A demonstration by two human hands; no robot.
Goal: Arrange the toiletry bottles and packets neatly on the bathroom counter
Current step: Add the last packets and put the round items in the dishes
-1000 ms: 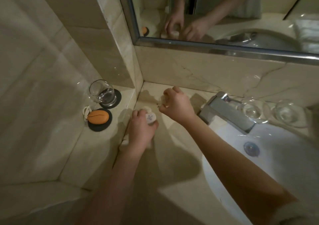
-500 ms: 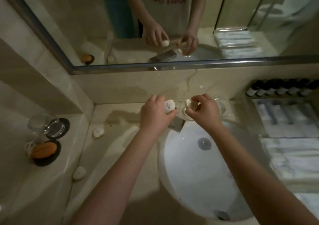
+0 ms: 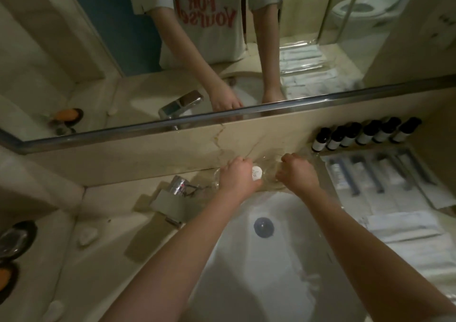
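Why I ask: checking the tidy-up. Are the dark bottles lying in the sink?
No, the dark bottles stand in a row against the back wall, to the right of the sink.

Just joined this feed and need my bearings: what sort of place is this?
Likely a hotel bathroom: a white sink below a wide mirror, a row of small matching bottles against the wall, and sealed packets laid out in front of them.

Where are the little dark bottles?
In the head view, the dark bottles stand in a row on the right, against the back wall just under the mirror, behind the flat packets.
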